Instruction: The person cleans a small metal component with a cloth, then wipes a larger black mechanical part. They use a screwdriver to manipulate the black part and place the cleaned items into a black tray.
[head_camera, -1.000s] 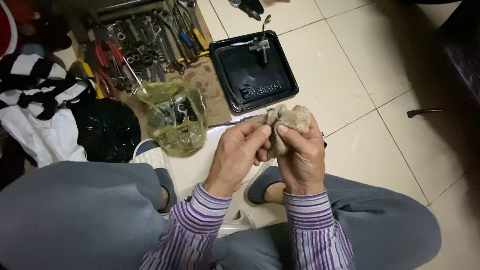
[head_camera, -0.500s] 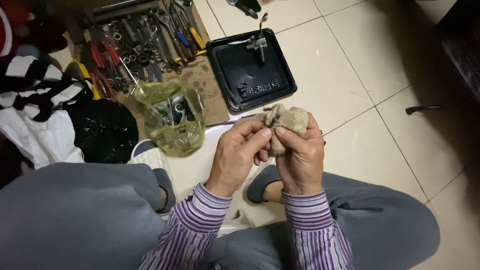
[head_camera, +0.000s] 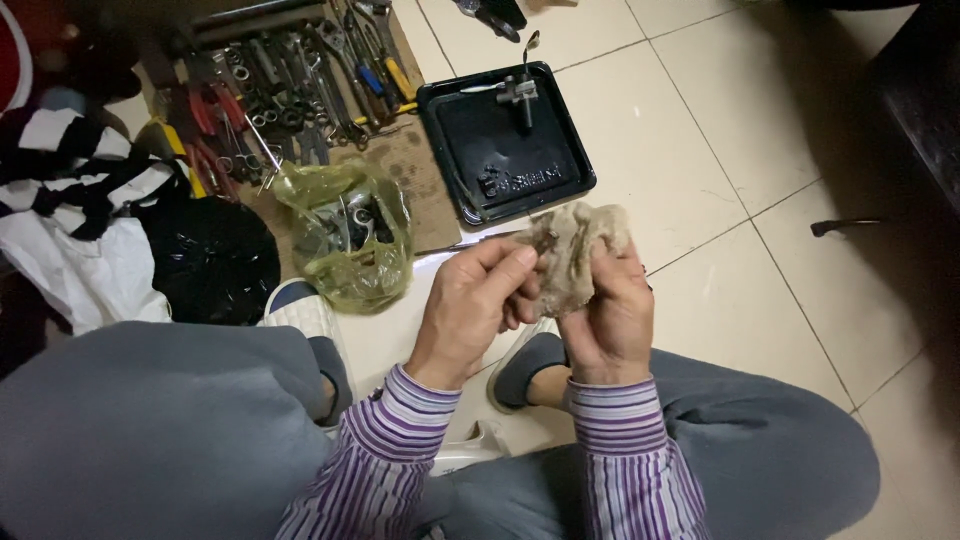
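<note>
Both of my hands meet over the floor in front of my knees, gripping a crumpled beige rag (head_camera: 580, 240). My left hand (head_camera: 475, 305) pinches the rag's left side with thumb and fingers. My right hand (head_camera: 612, 315) wraps around its right side from below. Whatever lies inside the rag is hidden. Just beyond the hands lies a black plastic tray (head_camera: 555, 190) holding a small metal part (head_camera: 520, 95) and some tiny pieces.
A yellowish plastic bag (head_camera: 350, 235) of metal parts stands left of the hands. Behind it, wrenches and pliers (head_camera: 290, 80) lie spread on cardboard. A black bag (head_camera: 205, 260) and striped cloth (head_camera: 70, 180) sit at far left. Dark furniture (head_camera: 920, 110) stands at right.
My hands and the rag have stayed almost in place; the fingers have shifted slightly on the cloth, kneading it. The view has tilted a little.
</note>
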